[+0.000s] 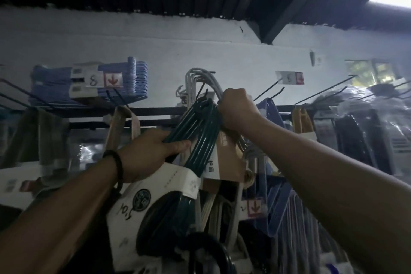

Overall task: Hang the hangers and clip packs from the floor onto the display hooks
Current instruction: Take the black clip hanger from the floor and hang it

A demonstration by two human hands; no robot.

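A bundle of dark green hangers (200, 131) with a white paper band (173, 182) is raised to the centre of the display wall. My left hand (146, 151) grips the bundle's necks from the left, thumb across them. My right hand (238, 111) is curled round the hook ends, where the green bundle meets a pack of grey hangers (200, 78) hanging on a black display hook (211, 72). A brown card label (226, 158) hangs just behind the green bundle.
Blue hanger packs (133, 82) with a price tag marked 8 (97, 79) hang at upper left. Bare black hooks (269, 89) jut out at right, beside plastic-wrapped packs (367, 122). More blue hangers (280, 207) and grey ones fill the lower rows.
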